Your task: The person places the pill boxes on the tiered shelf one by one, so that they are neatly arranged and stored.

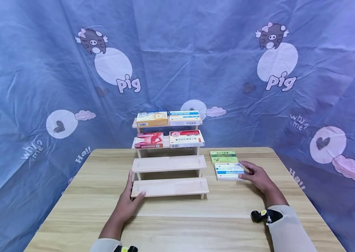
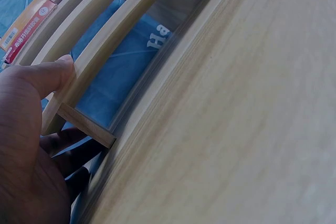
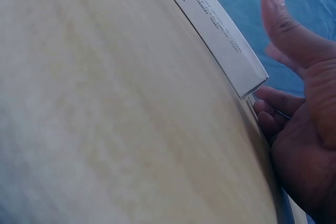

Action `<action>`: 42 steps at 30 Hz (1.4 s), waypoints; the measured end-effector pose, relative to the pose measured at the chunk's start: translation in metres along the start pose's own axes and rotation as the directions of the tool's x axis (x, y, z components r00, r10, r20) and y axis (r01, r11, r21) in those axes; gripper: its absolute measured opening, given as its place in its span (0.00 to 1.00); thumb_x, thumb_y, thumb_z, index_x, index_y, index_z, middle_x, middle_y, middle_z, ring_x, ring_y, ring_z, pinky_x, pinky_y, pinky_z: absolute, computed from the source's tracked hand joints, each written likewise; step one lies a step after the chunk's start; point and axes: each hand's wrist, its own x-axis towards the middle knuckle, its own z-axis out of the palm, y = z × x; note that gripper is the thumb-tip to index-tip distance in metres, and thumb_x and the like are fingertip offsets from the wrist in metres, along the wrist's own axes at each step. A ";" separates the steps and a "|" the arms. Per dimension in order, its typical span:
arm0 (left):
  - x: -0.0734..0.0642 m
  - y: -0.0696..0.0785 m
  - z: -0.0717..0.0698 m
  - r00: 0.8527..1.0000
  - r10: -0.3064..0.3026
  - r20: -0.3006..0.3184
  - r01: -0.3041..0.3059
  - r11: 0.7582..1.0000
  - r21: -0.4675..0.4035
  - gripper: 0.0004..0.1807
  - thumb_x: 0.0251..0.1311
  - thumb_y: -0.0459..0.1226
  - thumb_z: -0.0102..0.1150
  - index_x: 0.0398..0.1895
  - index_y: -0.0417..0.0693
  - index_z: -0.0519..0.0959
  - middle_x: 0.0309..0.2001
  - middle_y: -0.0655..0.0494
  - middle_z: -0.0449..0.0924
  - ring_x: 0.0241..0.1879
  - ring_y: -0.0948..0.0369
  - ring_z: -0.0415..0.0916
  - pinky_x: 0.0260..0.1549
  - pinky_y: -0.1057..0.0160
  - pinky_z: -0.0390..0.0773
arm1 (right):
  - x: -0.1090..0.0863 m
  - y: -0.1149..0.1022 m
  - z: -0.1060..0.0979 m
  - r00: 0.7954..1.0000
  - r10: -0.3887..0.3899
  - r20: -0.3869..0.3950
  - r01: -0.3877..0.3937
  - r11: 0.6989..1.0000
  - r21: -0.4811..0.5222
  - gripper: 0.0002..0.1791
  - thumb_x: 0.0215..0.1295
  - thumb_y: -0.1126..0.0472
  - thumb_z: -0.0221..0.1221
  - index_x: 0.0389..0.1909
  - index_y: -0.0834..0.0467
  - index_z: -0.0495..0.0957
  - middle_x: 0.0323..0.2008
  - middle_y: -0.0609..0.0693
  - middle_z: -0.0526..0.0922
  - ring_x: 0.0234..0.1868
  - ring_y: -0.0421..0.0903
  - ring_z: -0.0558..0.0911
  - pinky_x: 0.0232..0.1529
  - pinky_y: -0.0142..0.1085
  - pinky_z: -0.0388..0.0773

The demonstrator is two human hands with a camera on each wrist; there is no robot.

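My left hand (image 1: 126, 207) holds the left end of the lowest step of a four-step wooden display stand (image 1: 169, 187). In the left wrist view its thumb (image 2: 55, 74) lies on the step's edge while the other fingers sit lower, by the stand's leg (image 2: 86, 124). On the table right of the stand lies a white-and-blue medicine box (image 1: 227, 171). My right hand (image 1: 259, 179) is at this box's right end, thumb and fingers spread apart. The right wrist view shows the thumb (image 3: 289, 30) raised off the box (image 3: 210, 30) and the fingertips close by its end.
A green medicine box (image 1: 222, 156) lies just behind the white-and-blue one. The top step carries a yellow box (image 1: 152, 119) and a blue-and-white box (image 1: 183, 118); the step below carries a red box (image 1: 149, 140) and a red-and-white box (image 1: 186, 139). A blue curtain (image 1: 177, 63) hangs behind the table.
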 end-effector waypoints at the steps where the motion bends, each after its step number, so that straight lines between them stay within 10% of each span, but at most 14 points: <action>1: 0.000 0.000 0.000 1.000 -0.002 0.001 0.002 1.000 0.000 0.59 0.77 0.48 0.66 0.91 0.72 0.29 0.85 0.34 0.59 0.84 0.37 0.58 0.82 0.32 0.55 | 0.000 0.000 0.000 1.000 -0.008 0.004 0.008 1.000 0.000 0.42 0.72 0.58 0.72 0.82 0.63 0.67 0.83 0.70 0.62 0.82 0.73 0.63 0.63 0.29 0.73; 8: -0.002 0.002 0.000 1.000 -0.020 0.002 0.020 1.000 0.000 0.59 0.77 0.48 0.65 0.91 0.73 0.28 0.85 0.34 0.58 0.84 0.37 0.58 0.82 0.31 0.55 | 0.003 -0.001 0.002 1.000 -0.008 0.020 0.007 1.000 0.002 0.43 0.71 0.63 0.72 0.82 0.65 0.66 0.84 0.73 0.57 0.85 0.77 0.52 0.80 0.73 0.56; 42: -0.001 0.006 -0.001 1.000 -0.018 0.005 0.018 1.000 0.014 0.59 0.78 0.48 0.65 0.91 0.72 0.28 0.85 0.33 0.58 0.84 0.37 0.57 0.82 0.31 0.55 | 0.005 -0.003 0.005 1.000 0.009 0.026 -0.009 1.000 -0.018 0.39 0.63 0.68 0.75 0.76 0.67 0.74 0.83 0.75 0.57 0.85 0.79 0.52 0.83 0.71 0.53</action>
